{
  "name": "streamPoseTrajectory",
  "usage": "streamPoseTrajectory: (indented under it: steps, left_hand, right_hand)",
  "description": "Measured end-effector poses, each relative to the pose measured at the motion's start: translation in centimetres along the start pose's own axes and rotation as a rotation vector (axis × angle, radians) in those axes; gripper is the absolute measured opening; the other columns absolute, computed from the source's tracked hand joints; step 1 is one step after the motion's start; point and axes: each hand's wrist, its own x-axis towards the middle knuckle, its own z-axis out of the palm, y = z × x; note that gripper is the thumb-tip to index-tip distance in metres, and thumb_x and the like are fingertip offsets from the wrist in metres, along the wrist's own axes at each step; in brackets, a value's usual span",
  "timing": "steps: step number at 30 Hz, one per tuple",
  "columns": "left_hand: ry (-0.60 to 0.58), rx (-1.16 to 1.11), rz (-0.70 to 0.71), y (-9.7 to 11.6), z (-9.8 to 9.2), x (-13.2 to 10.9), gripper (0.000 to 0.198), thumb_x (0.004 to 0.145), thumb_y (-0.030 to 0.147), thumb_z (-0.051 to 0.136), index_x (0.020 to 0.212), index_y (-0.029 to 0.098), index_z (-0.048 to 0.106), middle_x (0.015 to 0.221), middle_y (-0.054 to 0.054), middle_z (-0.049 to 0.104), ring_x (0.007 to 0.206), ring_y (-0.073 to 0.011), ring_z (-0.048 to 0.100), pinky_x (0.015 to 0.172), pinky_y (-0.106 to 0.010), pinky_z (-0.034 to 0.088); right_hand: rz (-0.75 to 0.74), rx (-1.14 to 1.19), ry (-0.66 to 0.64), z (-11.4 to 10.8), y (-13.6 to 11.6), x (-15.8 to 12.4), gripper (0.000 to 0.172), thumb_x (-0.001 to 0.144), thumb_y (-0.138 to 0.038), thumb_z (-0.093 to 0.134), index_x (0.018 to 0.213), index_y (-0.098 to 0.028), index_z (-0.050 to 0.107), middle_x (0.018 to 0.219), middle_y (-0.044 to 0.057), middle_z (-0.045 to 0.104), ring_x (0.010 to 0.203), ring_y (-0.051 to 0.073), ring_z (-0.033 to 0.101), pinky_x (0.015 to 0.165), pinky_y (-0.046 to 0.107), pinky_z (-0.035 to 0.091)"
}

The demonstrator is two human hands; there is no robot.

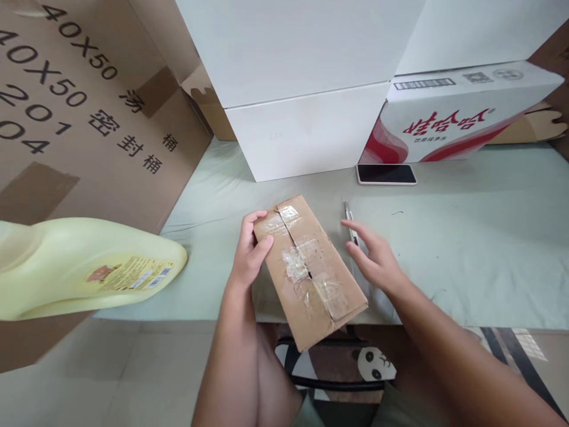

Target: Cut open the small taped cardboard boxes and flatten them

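My left hand [252,252] grips the far left side of a small cardboard box [317,270], thumb on top and fingers around the edge. The box is tilted, its near end jutting past the table's front edge. Crumpled clear tape covers parts of its centre seam, and a small dark gap shows in the seam. Right of the box lies a slim utility knife [349,216], its tip pointing away from me. My right hand [376,255] is at the knife with thumb and fingers apart. Whether the fingertips touch the knife I cannot tell.
A phone [386,174] lies by the white boxes [306,133] and a red-and-white carton [448,121] at the back. Left are a large printed cardboard box [102,142] and a pale yellow jug [93,264]. A green cloth [480,237] covers the table.
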Motion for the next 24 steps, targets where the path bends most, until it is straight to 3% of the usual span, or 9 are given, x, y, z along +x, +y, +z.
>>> streamPoseTrajectory:
  steps: [3, 5, 7, 11, 14, 18, 21, 24]
  left_hand:
    - [-0.004, 0.009, 0.009, 0.0, 0.0, 0.0, 0.059, 0.08, 0.059, 0.078, 0.125, 0.028, 0.055, 0.124, -0.006, 0.062, 0.104, -0.0226, 0.061, 0.087, -0.035, 0.052]
    - [0.002, 0.009, 0.006, -0.1, 0.0, 0.0, 0.06, 0.08, 0.06, 0.078, 0.125, 0.028, 0.055, 0.124, -0.006, 0.062, 0.104, -0.0223, 0.061, 0.088, -0.034, 0.052]
    - [0.007, 0.013, -0.004, -0.1, 0.0, 0.0, 0.06, 0.08, 0.06, 0.078, 0.126, 0.028, 0.055, 0.125, -0.006, 0.061, 0.104, -0.0221, 0.061, 0.088, -0.034, 0.052]
    - [0.005, 0.033, -0.006, -0.1, 0.1, -0.1, 0.06, 0.081, 0.059, 0.076, 0.126, 0.028, 0.054, 0.125, -0.007, 0.061, 0.103, -0.0224, 0.061, 0.089, -0.035, 0.053]
    - [0.009, 0.041, -0.005, 0.0, 0.3, -0.2, 0.058, 0.083, 0.059, 0.075, 0.126, 0.028, 0.054, 0.122, -0.006, 0.062, 0.1, -0.0215, 0.061, 0.087, -0.035, 0.053]
    - [0.01, 0.021, 0.01, 0.2, 0.7, 0.0, 0.055, 0.083, 0.058, 0.075, 0.124, 0.028, 0.055, 0.119, -0.006, 0.063, 0.097, -0.0212, 0.062, 0.084, -0.034, 0.054]
    - [0.003, 0.027, 0.019, 0.3, 0.9, 0.1, 0.055, 0.083, 0.058, 0.074, 0.124, 0.028, 0.055, 0.118, -0.006, 0.063, 0.097, -0.0216, 0.061, 0.083, -0.035, 0.054]
    - [-0.007, 0.043, 0.014, 0.2, 0.9, 0.1, 0.055, 0.084, 0.058, 0.073, 0.125, 0.028, 0.054, 0.119, -0.006, 0.062, 0.1, -0.0224, 0.061, 0.086, -0.035, 0.054]
  right_hand:
    - [0.295, -0.447, 0.017, 0.2, 1.0, 0.8, 0.052, 0.098, -0.039, 0.057, 0.145, -0.019, 0.066, 0.155, 0.021, 0.056, 0.144, 0.044, 0.052, 0.116, 0.065, 0.045]
    - [0.319, -0.569, -0.061, 0.1, 0.8, 1.2, 0.052, 0.098, -0.035, 0.057, 0.148, -0.022, 0.064, 0.156, 0.017, 0.056, 0.144, 0.044, 0.051, 0.113, 0.061, 0.047]
    - [0.318, -0.588, -0.118, 0.0, 0.4, 1.7, 0.05, 0.1, -0.029, 0.052, 0.148, -0.022, 0.064, 0.146, 0.015, 0.064, 0.135, 0.039, 0.059, 0.108, 0.053, 0.051]
    - [0.467, -0.473, -0.135, -0.6, -0.4, 2.7, 0.05, 0.098, -0.021, 0.05, 0.145, -0.015, 0.064, 0.12, 0.016, 0.074, 0.105, 0.032, 0.07, 0.089, 0.04, 0.052]
    - [0.498, -0.361, -0.157, -1.3, -0.6, 3.4, 0.033, 0.094, -0.024, 0.055, 0.119, -0.017, 0.074, 0.099, 0.01, 0.076, 0.089, 0.025, 0.07, 0.078, 0.034, 0.048]
    - [0.475, -0.21, -0.11, -1.7, -1.0, 3.7, 0.018, 0.091, -0.03, 0.055, 0.099, -0.018, 0.066, 0.086, 0.006, 0.072, 0.072, 0.02, 0.063, 0.067, 0.03, 0.043]
    - [0.496, -0.028, -0.133, -1.3, -1.4, 3.3, 0.015, 0.09, -0.031, 0.053, 0.098, -0.02, 0.056, 0.085, 0.004, 0.07, 0.064, 0.016, 0.057, 0.062, 0.029, 0.041]
    - [0.539, 0.156, -0.163, -1.0, -1.6, 2.8, 0.023, 0.089, -0.032, 0.053, 0.11, -0.021, 0.052, 0.082, 0.0, 0.069, 0.056, 0.013, 0.049, 0.056, 0.027, 0.037]
